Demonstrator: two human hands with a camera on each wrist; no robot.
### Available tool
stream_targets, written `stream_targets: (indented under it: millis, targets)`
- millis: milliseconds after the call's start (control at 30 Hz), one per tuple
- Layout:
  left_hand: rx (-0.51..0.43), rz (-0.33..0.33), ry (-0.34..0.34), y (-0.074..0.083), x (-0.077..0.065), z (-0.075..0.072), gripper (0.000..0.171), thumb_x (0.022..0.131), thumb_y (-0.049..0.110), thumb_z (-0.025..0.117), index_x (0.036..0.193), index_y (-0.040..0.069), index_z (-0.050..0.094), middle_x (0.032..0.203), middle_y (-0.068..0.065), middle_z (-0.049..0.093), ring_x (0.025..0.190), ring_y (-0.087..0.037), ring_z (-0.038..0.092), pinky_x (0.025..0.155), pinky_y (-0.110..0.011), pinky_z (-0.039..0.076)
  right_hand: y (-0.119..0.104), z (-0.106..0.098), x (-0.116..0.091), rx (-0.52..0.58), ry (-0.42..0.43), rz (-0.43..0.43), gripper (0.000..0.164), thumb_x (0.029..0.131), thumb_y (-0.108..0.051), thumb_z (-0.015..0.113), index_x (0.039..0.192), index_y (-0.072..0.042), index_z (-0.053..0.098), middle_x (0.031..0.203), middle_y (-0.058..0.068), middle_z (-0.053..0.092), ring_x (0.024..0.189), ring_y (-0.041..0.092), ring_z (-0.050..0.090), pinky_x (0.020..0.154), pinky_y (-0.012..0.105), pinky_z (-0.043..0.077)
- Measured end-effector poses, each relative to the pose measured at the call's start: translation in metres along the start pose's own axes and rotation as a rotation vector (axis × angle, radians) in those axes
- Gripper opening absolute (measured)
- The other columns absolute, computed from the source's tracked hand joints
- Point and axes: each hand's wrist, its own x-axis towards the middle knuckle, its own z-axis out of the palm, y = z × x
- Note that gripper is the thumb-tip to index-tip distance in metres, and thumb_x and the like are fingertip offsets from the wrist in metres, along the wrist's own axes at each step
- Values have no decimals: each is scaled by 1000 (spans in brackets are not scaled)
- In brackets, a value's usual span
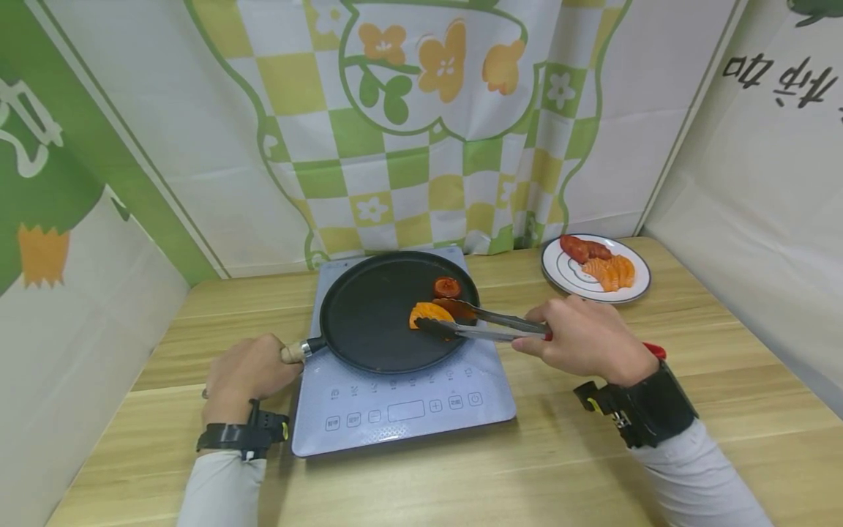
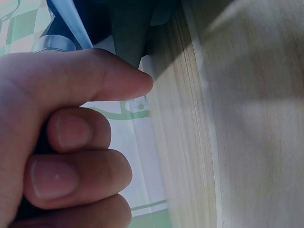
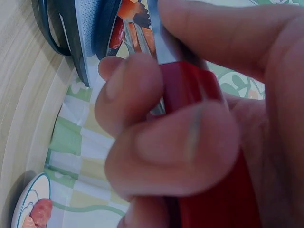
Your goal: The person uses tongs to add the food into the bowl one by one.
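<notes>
A black frying pan rests on a pale induction cooker. My left hand grips the pan's handle, and its curled fingers fill the left wrist view. With my right hand I hold metal tongs; their red grip shows between the fingers in the right wrist view. The tongs' tips reach into the pan around an orange slice, which looks like salmon. Whether they clamp it firmly I cannot tell. Just behind lies a reddish round piece of food.
At the back right of the wooden table stands a white plate with reddish sausage-like pieces and orange slices. A checked curtain hangs behind the cooker. Pale panels border both sides.
</notes>
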Motion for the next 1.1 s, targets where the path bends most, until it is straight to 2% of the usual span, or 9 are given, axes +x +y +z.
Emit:
stream_targets:
  millis: [267,500,900,1100]
  targets:
    - [5,-3,-4,0,1,0,37,86,42,50,61,15,43,59,-3,44,57,-20,45,48,-36,33,-1,-1,-2,-8,1,5,25,84,-58,61,89,-34,64,62,-13,49,56,9,46,48,33,35]
    - [-4,3,8,0,0,1,34,83,40,54,61,16,44,62,-3,46,59,-21,46,49,-38,33,-2,-4,-4,-22,14,1,32,83,-59,61,97,-30,66,65,-14,51,57,8,46,48,32,36]
    - [0,2,3,0,1,0,36,85,42,52,61,15,44,61,-3,45,58,-21,45,49,-38,33,-3,-10,-8,-11,34,-3,37,83,-59,61,102,-28,67,63,-15,50,57,8,47,50,32,35]
    - [2,2,0,0,1,0,36,85,42,52,62,15,44,61,-3,45,59,-21,46,50,-38,33,-3,-10,-10,-16,46,-2,31,83,-59,61,94,-31,65,61,-14,48,56,8,46,50,32,35]
